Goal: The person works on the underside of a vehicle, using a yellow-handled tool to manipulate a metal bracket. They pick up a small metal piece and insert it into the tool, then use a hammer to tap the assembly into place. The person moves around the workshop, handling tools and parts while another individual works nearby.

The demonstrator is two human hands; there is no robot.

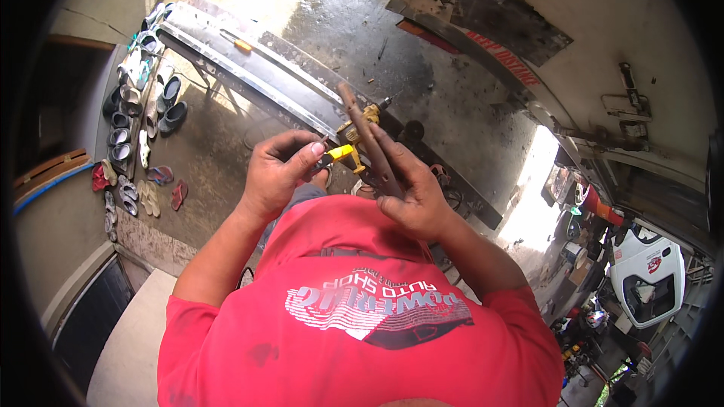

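My right hand (pixel 412 182) is wrapped round a brown, rusty-looking metal bar (pixel 364 132) with small holes near its lower end. The bar slants up and to the left, in front of my chest. To its left, my left hand (pixel 283 168) is closed, thumb against fingers, with a small dark tip poking out. A yellow-and-black thing (pixel 342 152) shows right beside that thumb; whether the hand holds it I cannot tell. Behind the bar, a yellow power drill (pixel 369 114) with a bit lies on the dark bench (pixel 283 83), partly hidden.
A long pale metal strip (pixel 249 73) runs along the bench, near a yellow-handled tool (pixel 241 44). Several shoes (pixel 172 116) line the wall at left. A white vehicle door (pixel 645 275) and assorted clutter stand at right. Cables lie below the bench.
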